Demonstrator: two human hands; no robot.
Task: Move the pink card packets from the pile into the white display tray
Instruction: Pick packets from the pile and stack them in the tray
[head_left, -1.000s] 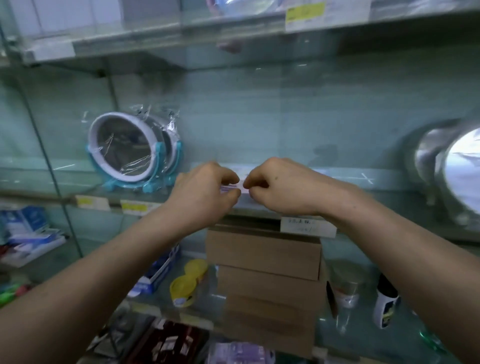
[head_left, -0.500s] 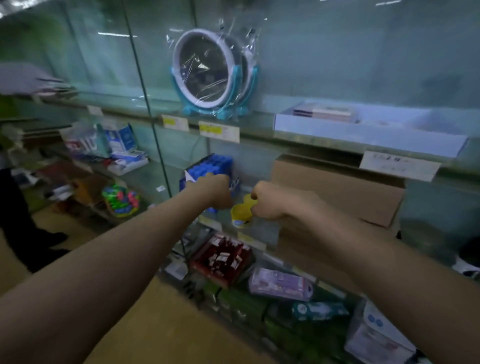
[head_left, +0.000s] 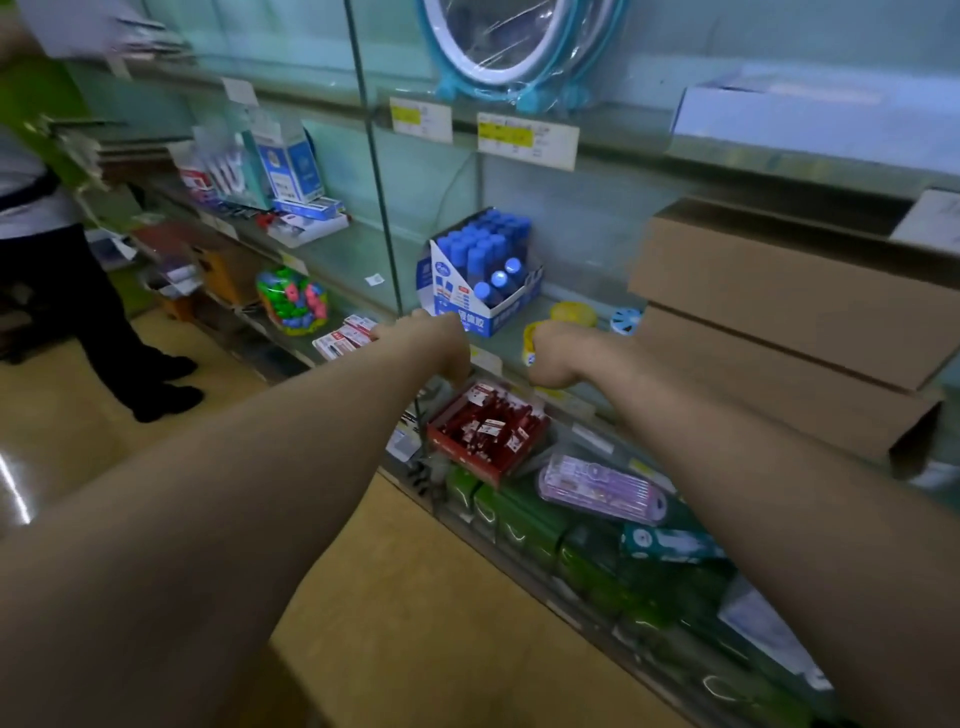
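L hand (head_left: 428, 340) is at lower left of the blue glue box (head_left: 478, 283), just beside the pink card packets (head_left: 345, 335); R hand (head_left: 553, 353) is at its lower right. Fingers of both curl away from camera, so I cannot tell if they hold sth. White display tray (head_left: 769, 117) sits above-right of the box.

**Shelves stocked with stationery**

A blue display box of glue sticks (head_left: 480, 280) stands on the glass shelf, with stacked cardboard boxes (head_left: 789, 322) to its right. Below lie a red box of pens (head_left: 488, 434) and a purple packet (head_left: 602, 488). A plastic-wrapped round mirror (head_left: 514, 47) stands above. Another person (head_left: 78, 291) stands at the left.
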